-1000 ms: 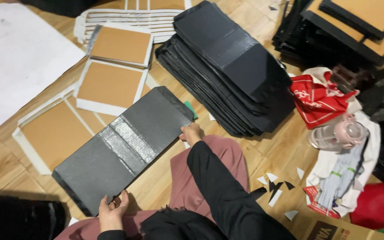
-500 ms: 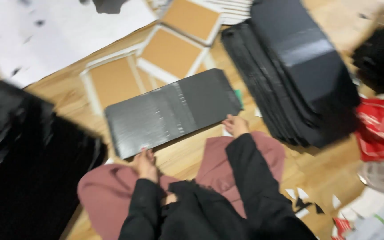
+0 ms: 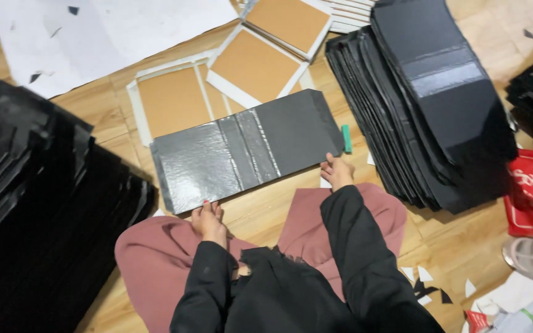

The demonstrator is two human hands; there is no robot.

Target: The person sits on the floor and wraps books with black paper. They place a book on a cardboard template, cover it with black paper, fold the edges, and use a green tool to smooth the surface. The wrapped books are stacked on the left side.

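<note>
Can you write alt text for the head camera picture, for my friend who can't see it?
A seated person's left hand and right hand grip the near edge of a flat black cover sheet on a wooden floor, with stacks of black sheets and brown boards around it.

floor: light wood planks (image 3: 464, 246) | paper scraps (image 3: 427, 280) | light: even, soft

One flat black cover board (image 3: 245, 148) is held low over the wooden floor, long axis running from lower left to upper right. Its face is dark grey-black, with two narrow glossy strips across the middle and a sheen on the left half. The near long edge is gripped at the lower left corner and at the right corner, and the board is tilted slightly
</note>
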